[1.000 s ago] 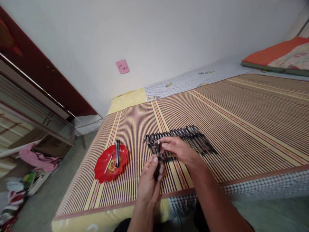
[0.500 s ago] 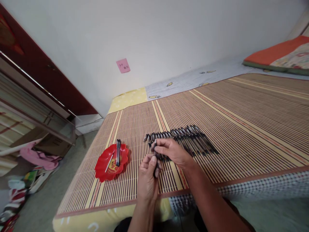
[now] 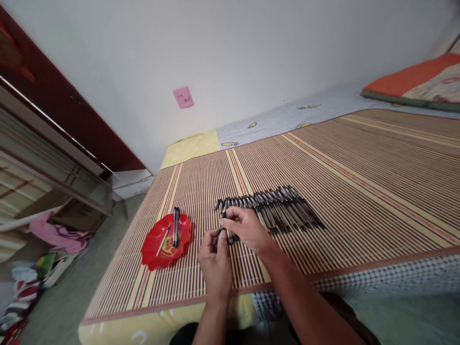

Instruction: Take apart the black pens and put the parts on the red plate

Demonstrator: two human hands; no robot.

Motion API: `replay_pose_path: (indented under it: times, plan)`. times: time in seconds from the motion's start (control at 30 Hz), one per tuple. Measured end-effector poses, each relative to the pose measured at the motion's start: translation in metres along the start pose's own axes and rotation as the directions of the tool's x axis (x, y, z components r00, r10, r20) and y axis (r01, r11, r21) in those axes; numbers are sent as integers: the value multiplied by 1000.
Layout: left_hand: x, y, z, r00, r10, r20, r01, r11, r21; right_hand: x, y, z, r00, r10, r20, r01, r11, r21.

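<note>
Pen (image 3: pixel 223 221) is pinched by the fingers of both the left hand (image 3: pixel 214 261) and right hand (image 3: pixel 246 229), just right of the red dish (image 3: pixel 154 247), before the pen row (image 3: pixel 276 208).

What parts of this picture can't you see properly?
- The pen pinched between the left hand and right hand: fingers cover most of it.
- Near ends of some pens in the row of pens: hidden behind the right hand.
- Writing on the pink sticky note: too small to read.
- The picture on the red plate: partly covered by a pen and a thin refill.
- The orange cushion: cut off by the right edge.
</note>
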State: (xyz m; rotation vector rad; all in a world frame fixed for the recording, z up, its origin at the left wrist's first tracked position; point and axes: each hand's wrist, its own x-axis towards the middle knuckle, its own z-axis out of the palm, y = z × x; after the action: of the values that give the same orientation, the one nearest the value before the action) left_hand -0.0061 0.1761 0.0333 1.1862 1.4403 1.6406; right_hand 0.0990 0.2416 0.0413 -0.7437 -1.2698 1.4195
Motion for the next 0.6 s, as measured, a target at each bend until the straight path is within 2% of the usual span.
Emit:
replay_pose_path:
  times: [0.07,0.13,0.2,0.27,0.4,0.47,0.6]
  plan:
    - [3,2,2,990,-111,91,125,977,-171,0,4,0,999,40,32,-43,994,100]
    - [4,4,5,958,-226,177,274,903,-331,0,9,-2,995,54,86,-72,971,229]
    - [3,6,8,922,-309,232,381,828,-412,0,12,-5,995,49,91,-75,948,309]
    - [0,7,12,897,-355,262,439,780,-446,1,13,-8,995,66,76,-87,947,308]
    - [-4,8,15,879,-369,303,476,721,-503,1,14,-12,993,99,56,-111,948,297]
    - [-5,9,15,863,-352,363,502,687,-526,1,16,-13,993,92,69,-110,935,336]
    - [-4,11,12,792,-328,514,599,579,-553,-1,17,-13,992,49,120,-93,915,392]
